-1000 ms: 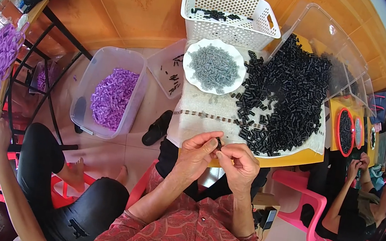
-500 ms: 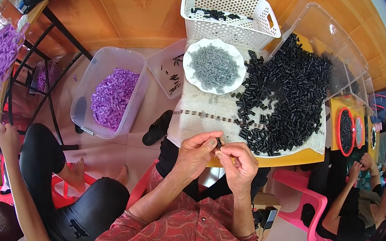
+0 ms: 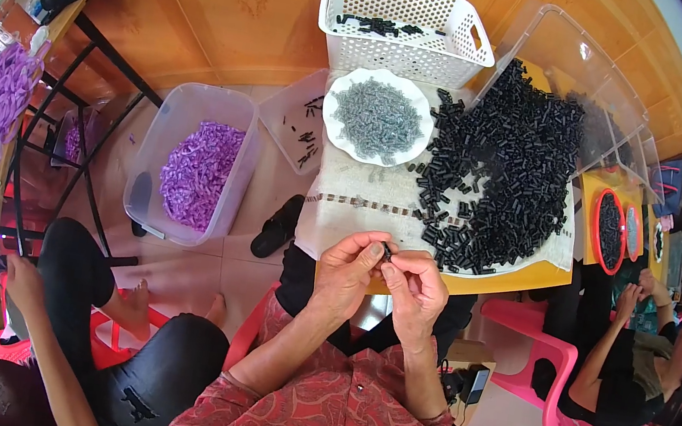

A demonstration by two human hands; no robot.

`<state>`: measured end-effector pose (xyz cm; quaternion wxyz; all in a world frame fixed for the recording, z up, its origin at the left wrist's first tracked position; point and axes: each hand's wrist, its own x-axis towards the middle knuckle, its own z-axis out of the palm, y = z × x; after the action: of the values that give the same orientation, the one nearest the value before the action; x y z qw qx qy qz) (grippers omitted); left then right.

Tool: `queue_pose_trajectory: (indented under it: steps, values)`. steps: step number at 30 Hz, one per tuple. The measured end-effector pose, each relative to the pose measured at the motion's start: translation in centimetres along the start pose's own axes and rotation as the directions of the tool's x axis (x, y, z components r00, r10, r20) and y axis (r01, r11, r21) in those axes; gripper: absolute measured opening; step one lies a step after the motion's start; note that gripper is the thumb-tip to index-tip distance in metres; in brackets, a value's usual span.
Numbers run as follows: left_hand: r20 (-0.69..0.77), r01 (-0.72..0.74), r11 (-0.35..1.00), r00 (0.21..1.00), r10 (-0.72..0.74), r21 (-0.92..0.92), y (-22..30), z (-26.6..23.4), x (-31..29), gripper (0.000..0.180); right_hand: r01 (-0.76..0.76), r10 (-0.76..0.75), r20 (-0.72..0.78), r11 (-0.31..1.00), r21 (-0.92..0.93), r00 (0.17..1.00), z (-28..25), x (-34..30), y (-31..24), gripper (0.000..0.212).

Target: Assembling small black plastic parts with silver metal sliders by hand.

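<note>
A small black cylindrical piece [image 3: 388, 253] is pinched between my two hands at the table's near edge. My left hand [image 3: 353, 260] has thumb and forefinger closed on it, and the fingertips of my right hand [image 3: 416, 283] close on its other side. Most of the piece is hidden by the fingers. Just beyond, to the right, a large heap of similar black pieces [image 3: 530, 170] covers a white cloth [image 3: 340, 222]. Past my left hand, a white scalloped plate [image 3: 333, 129] holds many small clear grey parts [image 3: 378, 121].
A white perforated basket [image 3: 406, 58] with several black pieces stands at the back. A tilted clear bin [image 3: 614, 68] lies behind the heap. On the floor at left is a clear tub [image 3: 145, 177] of purple pieces [image 3: 200, 176]. Co-workers sit on both sides; a pink chair [image 3: 566, 375] stands at right.
My right hand has shifted slightly left, closer to my left hand, both still on the black piece. The left co-worker's near hand has moved down and right.
</note>
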<state>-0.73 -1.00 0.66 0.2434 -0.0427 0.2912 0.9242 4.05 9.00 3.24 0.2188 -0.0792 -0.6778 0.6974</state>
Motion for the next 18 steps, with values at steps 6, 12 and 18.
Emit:
queue_pose_trajectory:
  steps: [6,12,18]
  values:
    - [0.016,-0.071,0.991,0.997,0.07,0.113,0.0,0.6,-0.4,0.019,-0.029,0.028,0.021,0.996,0.079,0.999,-0.2,-0.2,-0.5,0.013]
    - [0.004,0.09,0.989,0.996,-0.09,-0.116,-0.2,0.6,-0.6,0.02,0.02,-0.02,0.002,0.999,0.038,1.0,-0.4,-0.5,-0.7,0.01]
    - [0.022,0.105,0.987,0.994,-0.103,-0.118,-0.3,0.7,-0.9,0.021,0.048,-0.048,-0.012,0.999,-0.005,0.999,-0.5,-0.7,-1.3,0.01]
